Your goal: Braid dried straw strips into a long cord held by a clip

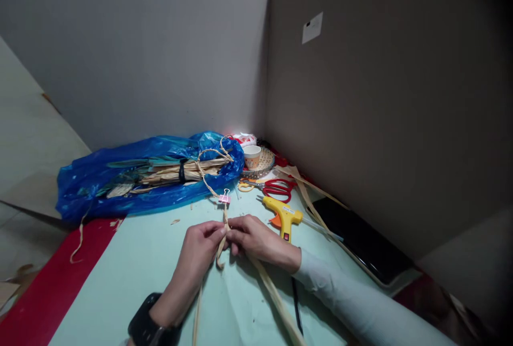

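Observation:
My left hand [203, 244] and my right hand [254, 236] meet at the middle of the table, fingers pinched on a braid of dried plant fibre [226, 217]. A pink binder clip [225, 197] grips the braid just beyond my fingertips. From my hands, one long flat strand [272, 292] trails toward me on the right, and a thinner strand [197, 314] hangs under my left wrist. A short curled end [220, 260] shows below my fingers. Where the strands cross is partly hidden by my fingertips.
A blue plastic bag [120, 159] with bundled dried fibre lies back left. To the right are a yellow glue gun [285, 215], red-handled scissors [277, 188], a paper cup [251, 158] in a woven basket [266, 163] and a black glossy flat object [360, 244]. Grey partitions [160, 57] stand behind.

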